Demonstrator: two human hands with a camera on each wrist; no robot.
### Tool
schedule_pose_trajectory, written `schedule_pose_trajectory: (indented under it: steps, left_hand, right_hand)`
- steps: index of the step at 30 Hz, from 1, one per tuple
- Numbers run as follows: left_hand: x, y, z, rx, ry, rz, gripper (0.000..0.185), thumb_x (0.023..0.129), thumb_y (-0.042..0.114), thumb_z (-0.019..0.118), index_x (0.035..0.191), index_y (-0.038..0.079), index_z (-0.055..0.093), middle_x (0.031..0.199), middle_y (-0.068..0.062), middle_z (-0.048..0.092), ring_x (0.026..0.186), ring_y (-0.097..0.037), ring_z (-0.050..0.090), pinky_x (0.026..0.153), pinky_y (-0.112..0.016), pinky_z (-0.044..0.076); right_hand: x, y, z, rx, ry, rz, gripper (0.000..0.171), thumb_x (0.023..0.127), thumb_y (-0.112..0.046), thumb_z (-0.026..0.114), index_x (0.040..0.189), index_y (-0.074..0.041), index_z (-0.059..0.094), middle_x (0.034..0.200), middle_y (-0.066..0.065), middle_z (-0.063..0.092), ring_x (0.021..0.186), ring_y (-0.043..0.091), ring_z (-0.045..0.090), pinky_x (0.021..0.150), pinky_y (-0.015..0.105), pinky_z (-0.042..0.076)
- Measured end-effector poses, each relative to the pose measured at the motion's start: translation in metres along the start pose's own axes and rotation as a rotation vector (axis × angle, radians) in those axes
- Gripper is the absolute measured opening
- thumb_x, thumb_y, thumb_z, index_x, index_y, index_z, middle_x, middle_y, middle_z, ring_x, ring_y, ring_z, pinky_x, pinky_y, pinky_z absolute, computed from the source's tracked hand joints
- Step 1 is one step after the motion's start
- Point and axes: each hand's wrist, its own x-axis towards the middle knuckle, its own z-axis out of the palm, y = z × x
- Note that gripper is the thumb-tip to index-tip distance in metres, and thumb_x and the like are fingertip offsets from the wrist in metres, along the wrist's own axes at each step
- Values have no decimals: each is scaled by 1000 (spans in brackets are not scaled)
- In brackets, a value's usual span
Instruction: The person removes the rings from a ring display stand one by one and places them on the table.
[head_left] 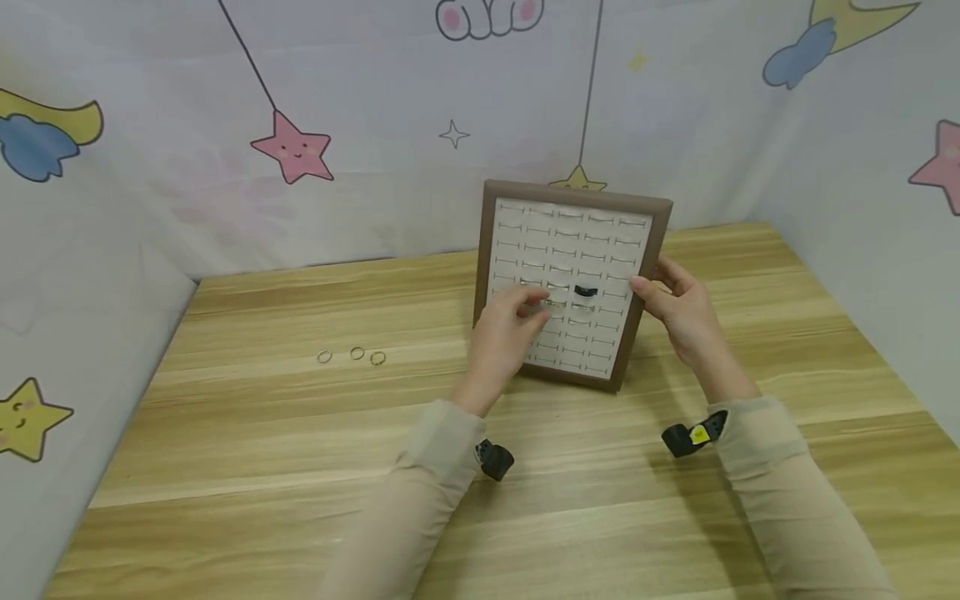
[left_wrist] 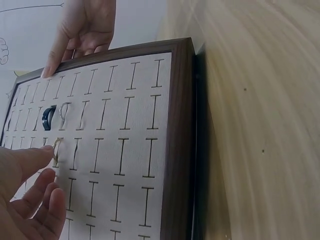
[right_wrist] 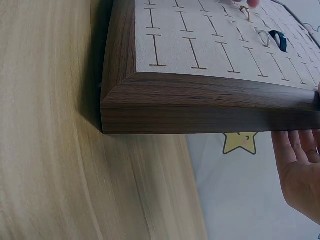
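A brown-framed ring display board (head_left: 570, 350) with a pale slotted face stands tilted on the table. My right hand (head_left: 690, 321) holds its right edge, thumb on the front and fingers behind. In the slots sit a dark ring (head_left: 586, 291), a silver ring (right_wrist: 264, 38) beside it and a gold ring (right_wrist: 246, 12). My left hand (head_left: 502, 329) is at the board's face. In the left wrist view one fingertip (left_wrist: 47, 149) touches the gold ring, while the other fingers are apart from it.
Three loose rings lie on the wooden table (head_left: 247, 433) left of the board: a left one (head_left: 324, 362), a middle one (head_left: 357, 358) and a gold-toned one (head_left: 378, 363). A patterned cloth (head_left: 375, 100) hangs behind and along the sides.
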Motion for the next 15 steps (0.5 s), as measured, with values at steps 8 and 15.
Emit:
schedule_pose_trajectory:
  steps: [8,15]
  left_hand:
    - [3,5,6,69,-6,7,25,89,22,67,114,16,69,111,-1,67,99,-16,61,82,-29,53]
    - [3,7,7,147,-11,20,22,90,24,66,110,17,69,108,-1,66,96,-15,62,80,-28,52]
  right_hand:
    - [0,0,-1,-4,-7,-8,36,90,-12,66,124,-15,55,109,-5,57,92,1,60,81,13,53]
    - [1,1,-1,-10,-7,-11,44,90,-12,66,131,-10,51,109,-5,57,92,2,60,81,13,53]
